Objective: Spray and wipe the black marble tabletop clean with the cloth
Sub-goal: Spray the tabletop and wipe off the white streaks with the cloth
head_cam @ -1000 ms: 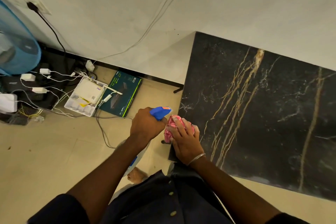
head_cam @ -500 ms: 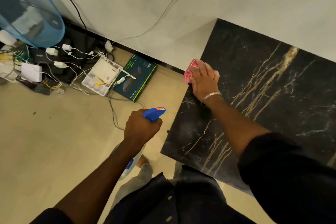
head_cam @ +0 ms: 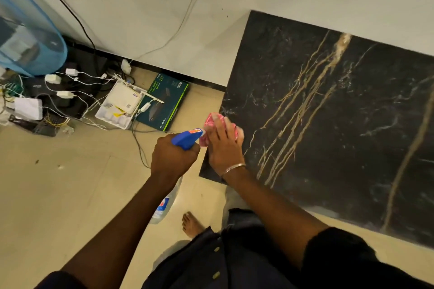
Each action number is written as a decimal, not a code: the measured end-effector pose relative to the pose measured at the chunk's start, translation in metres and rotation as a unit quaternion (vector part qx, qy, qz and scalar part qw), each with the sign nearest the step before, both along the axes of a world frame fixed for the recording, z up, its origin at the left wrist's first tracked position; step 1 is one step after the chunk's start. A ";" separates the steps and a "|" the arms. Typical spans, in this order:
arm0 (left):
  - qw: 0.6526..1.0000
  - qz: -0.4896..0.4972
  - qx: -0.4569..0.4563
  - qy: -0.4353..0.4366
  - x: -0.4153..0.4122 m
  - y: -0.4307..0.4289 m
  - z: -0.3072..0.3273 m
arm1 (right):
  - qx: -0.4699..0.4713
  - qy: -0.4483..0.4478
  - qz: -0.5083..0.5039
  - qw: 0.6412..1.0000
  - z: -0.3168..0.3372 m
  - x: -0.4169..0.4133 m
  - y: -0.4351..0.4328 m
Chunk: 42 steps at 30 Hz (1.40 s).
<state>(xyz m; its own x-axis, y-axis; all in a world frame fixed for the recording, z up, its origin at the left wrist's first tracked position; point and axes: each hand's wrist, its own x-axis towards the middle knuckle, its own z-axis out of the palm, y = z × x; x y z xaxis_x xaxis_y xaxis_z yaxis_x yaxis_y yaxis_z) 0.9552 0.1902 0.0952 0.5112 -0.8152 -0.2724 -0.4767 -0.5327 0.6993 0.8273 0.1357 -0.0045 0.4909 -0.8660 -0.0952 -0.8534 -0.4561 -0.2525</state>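
Note:
The black marble tabletop (head_cam: pixel 333 124) with gold veins fills the right side of the head view. My right hand (head_cam: pixel 224 145) lies flat with straight fingers on a pink cloth (head_cam: pixel 212 122), pressing it onto the tabletop's left edge. My left hand (head_cam: pixel 172 159) grips a spray bottle (head_cam: pixel 187 139) by its blue trigger head, just left of the table edge. The bottle's clear body (head_cam: pixel 166 204) hangs below my hand over the floor. Its nozzle points at the cloth.
A white wall runs behind the table. On the beige floor to the left lie a dark green box (head_cam: pixel 164 103), a white router on a tray (head_cam: pixel 122 105), chargers and tangled cables (head_cam: pixel 70 91). A blue water jug (head_cam: pixel 25 37) stands far left. My bare foot (head_cam: pixel 191 224) is below.
My right hand has slid the cloth back along the left edge toward me, from the far corner to beside the spray head. The left hand keeps hold of the bottle.

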 end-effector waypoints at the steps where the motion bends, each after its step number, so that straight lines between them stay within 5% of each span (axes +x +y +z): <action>1: 1.000 0.000 -0.004 0.005 -0.001 0.008 0.002 | 0.004 0.000 -0.001 1.000 -0.001 0.000 0.023; 14: 0.994 -0.104 0.023 -0.001 -0.030 0.079 -0.004 | 0.024 -0.013 -0.025 0.999 0.003 -0.022 0.106; 27: 0.987 -0.154 0.032 0.020 -0.078 0.056 -0.019 | -0.059 0.037 -0.297 0.952 -0.001 -0.183 0.120; 36: 0.989 -0.143 0.022 0.010 -0.058 0.056 -0.006 | -0.029 0.004 -0.462 0.887 0.005 -0.133 0.118; 42: 0.990 -0.134 0.031 -0.002 -0.049 0.066 -0.004 | -0.018 -0.005 -0.277 0.961 0.004 -0.047 0.128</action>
